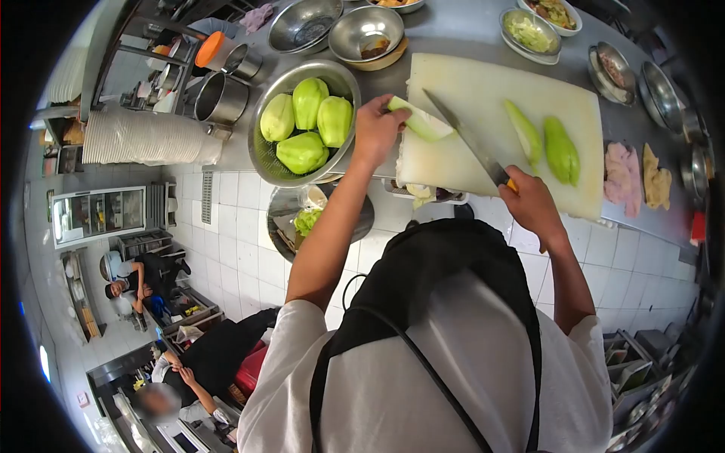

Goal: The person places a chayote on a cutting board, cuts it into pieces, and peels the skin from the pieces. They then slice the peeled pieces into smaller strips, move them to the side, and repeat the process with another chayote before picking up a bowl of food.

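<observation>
My left hand (377, 130) is closed on a cut chayote piece (429, 125), pale face showing, at the left side of the white cutting board (468, 83). In my right hand (531, 202), at the board's front edge, is the yellow handle of a kitchen knife (470, 142). Its blade slants up and left over the board, the tip just right of the held piece. Farther right on the board lie a slimmer chayote slice (524, 132) and a larger green chayote piece (560, 151). Several whole pale-green chayotes (303, 152) sit in a metal colander (260, 155) left of my left hand.
Metal bowls (365, 34) stand along the back of the steel counter; one bowl (530, 36) holds pale green cut food. A pink cloth (622, 177) and a yellow cloth (655, 180) lie right. Below the colander is a bin (361, 219) with scraps. Two people are at lower left.
</observation>
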Tool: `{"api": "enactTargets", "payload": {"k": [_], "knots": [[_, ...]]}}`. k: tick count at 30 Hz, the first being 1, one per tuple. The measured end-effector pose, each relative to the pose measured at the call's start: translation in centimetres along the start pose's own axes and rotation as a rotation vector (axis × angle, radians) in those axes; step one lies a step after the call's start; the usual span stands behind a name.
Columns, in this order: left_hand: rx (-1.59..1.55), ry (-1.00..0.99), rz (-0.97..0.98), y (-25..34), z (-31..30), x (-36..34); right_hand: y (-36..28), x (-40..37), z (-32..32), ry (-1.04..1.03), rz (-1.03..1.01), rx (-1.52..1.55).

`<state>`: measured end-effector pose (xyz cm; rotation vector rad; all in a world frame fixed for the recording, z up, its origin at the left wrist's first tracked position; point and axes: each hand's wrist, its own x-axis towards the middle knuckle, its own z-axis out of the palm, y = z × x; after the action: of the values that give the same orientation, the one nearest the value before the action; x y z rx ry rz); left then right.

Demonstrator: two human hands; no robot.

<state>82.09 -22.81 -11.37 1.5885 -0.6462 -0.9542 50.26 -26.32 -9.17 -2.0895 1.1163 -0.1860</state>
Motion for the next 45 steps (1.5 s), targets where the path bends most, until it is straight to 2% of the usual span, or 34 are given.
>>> {"api": "enactTargets", "payload": {"k": [2, 7, 8, 11, 15, 16, 19, 23, 25, 29, 34, 37, 41, 45], "knots": [[0.149, 0.012, -0.061, 1.0, 0.6, 0.4, 0.0, -0.8, -0.1, -0.02, -0.002, -0.004], [0.386, 0.176, 0.073, -2.5, 3.5, 2.3, -0.7, -1.2, 1.6, 0.005, 0.074, -0.04], [0.458, 0.225, 0.117, -2.8, 4.0, 2.0, -0.8, -1.3, 1.8, -0.004, 0.089, -0.029], [0.395, 0.142, 0.147, -1.5, 4.7, -1.2, -1.4, -1.4, 1.6, -0.023, 0.116, -0.027], [0.707, 0.282, 0.251, -1.5, 6.0, -4.6, -1.4, -1.7, 1.4, 0.007, 0.128, -0.034], [0.623, 0.264, 0.3, -2.3, 6.3, -4.7, -1.5, -1.7, 1.3, 0.006, 0.133, -0.032], [0.637, 0.266, 0.386, -2.8, 7.1, -5.0, -1.8, -1.8, 1.0, -0.027, 0.166, -0.03], [0.634, 0.16, 0.362, -2.9, 6.4, -4.5, -0.6, -1.8, 1.2, -0.014, 0.134, 0.014], [0.663, 0.1, 0.325, -2.6, 6.0, -4.1, 0.6, -1.8, 1.2, -0.054, 0.19, 0.173], [0.699, 0.149, 0.442, -3.5, 5.7, -4.0, 0.8, -1.9, 0.2, -0.123, 0.416, 0.502], [0.806, 0.068, 0.682, -4.0, 4.6, -3.0, 1.2, -1.0, 0.3, -0.054, 0.442, 0.681], [0.88, 0.035, 0.759, -3.8, 4.1, -2.1, 1.0, 0.1, 0.5, -0.023, 0.485, 0.745], [0.829, -0.073, 0.653, -3.6, 3.2, -1.0, 1.3, 1.8, 1.4, -0.021, 0.481, 0.829], [0.825, -0.104, 0.666, -3.6, 2.9, -0.5, 0.6, 2.6, 1.8, -0.067, 0.434, 0.9]]}}
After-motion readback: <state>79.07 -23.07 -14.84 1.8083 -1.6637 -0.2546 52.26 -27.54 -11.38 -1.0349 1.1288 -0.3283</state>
